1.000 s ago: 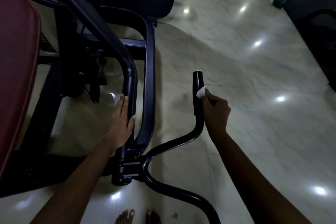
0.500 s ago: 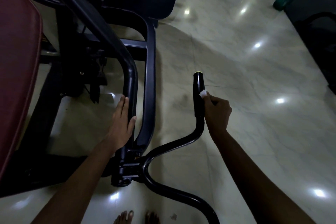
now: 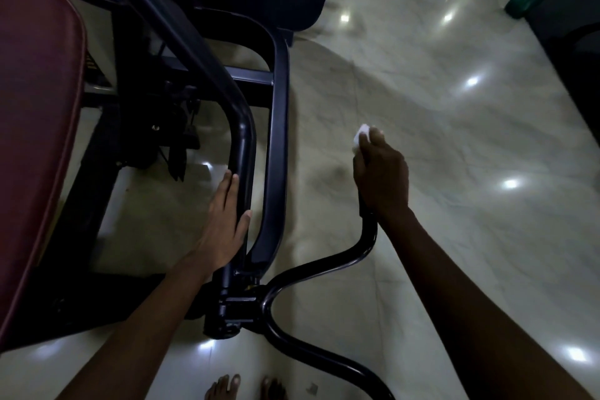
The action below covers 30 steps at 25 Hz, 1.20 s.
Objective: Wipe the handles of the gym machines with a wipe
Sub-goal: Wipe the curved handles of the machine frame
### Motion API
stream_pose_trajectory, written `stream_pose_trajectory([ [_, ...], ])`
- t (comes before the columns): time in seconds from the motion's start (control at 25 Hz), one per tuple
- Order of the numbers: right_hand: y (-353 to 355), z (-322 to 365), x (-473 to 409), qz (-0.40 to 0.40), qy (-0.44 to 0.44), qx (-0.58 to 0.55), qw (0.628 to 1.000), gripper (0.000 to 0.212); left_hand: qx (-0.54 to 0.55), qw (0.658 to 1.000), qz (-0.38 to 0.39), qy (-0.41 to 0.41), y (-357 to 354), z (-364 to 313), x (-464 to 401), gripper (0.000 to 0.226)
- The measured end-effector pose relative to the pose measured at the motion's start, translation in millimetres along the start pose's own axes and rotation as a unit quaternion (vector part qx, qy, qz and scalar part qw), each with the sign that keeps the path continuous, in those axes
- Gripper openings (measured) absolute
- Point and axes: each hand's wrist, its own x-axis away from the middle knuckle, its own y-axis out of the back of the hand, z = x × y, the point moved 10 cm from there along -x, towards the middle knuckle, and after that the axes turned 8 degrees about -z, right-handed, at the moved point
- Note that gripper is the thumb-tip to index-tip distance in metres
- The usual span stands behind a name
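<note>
Right hand (image 3: pixel 381 177) wraps a small white wipe (image 3: pixel 360 135) round the top of the curved black metal handle (image 3: pixel 367 237); left hand (image 3: pixel 224 224), fingers straight, rests flat vs. black frame tube (image 3: pixel 245 153).

- Left hand (image 3: pixel 224 221): bare, no glove, no ring or watch in view.
- Right hand (image 3: pixel 381 175): bare as well; wrist carries no band.
- Both forearms uncovered right to the frame edge; no sleeve or cuff shows.
- Bare feet (image 3: pixel 240 388) at the bottom edge, toes only, apparently no footwear, though the light is dim there.
</note>
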Motion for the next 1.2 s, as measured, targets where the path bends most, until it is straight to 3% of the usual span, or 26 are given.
stream_pose_trajectory([
  [0.08, -5, 15, 7, 0.052, 0.108, 0.022, 0.993, 0.035, -0.001, 1.0, 0.0, 0.007, 0, 1, 0, 0.069],
  [0.16, 13, 20, 17, 0.016, 0.168, 0.007, 0.986, 0.021, -0.002, 1.0, 0.002, 0.009, 1, 1, 1, 0.071],
  [0.24, 19, 7, 17, -0.003, 0.107, -0.006, 0.994, 0.026, -0.008, 1.0, 0.004, 0.006, 2, 0, 2, 0.075],
  [0.32, 4, 3, 11, 0.029, 0.049, 0.037, 0.998, 0.039, -0.007, 1.0, -0.004, 0.002, 3, -1, 5, 0.077],
  [0.36, -6, 8, 9, 0.056, 0.067, 0.068, 0.994, 0.039, -0.005, 1.0, -0.007, 0.002, 4, -1, 7, 0.076],
  [0.48, -14, 30, 23, 0.077, 0.258, 0.136, 0.953, 0.011, 0.002, 1.0, -0.006, -0.002, 5, -3, 10, 0.076],
  [0.52, -15, 29, 28, 0.095, 0.276, 0.131, 0.947, 0.012, 0.001, 1.0, -0.006, -0.003, 5, -3, 11, 0.077],
  [0.68, -24, 19, 18, 0.15, 0.176, 0.178, 0.957, 0.016, -0.014, 1.0, -0.002, -0.002, 6, -2, 14, 0.075],
  [0.76, -30, 30, 24, 0.174, 0.211, 0.174, 0.946, 0.018, -0.018, 1.0, 0.003, 0.004, 5, 1, 17, 0.071],
  [0.92, 4, 52, 61, 0.129, 0.351, 0.122, 0.92, 0.024, -0.025, 1.0, 0.004, 0.003, 5, 2, 21, 0.074],
  [1.2, 5, 55, 69, 0.165, 0.383, 0.096, 0.904, 0.017, -0.029, 0.999, 0.015, -0.001, 6, 2, 24, 0.075],
])
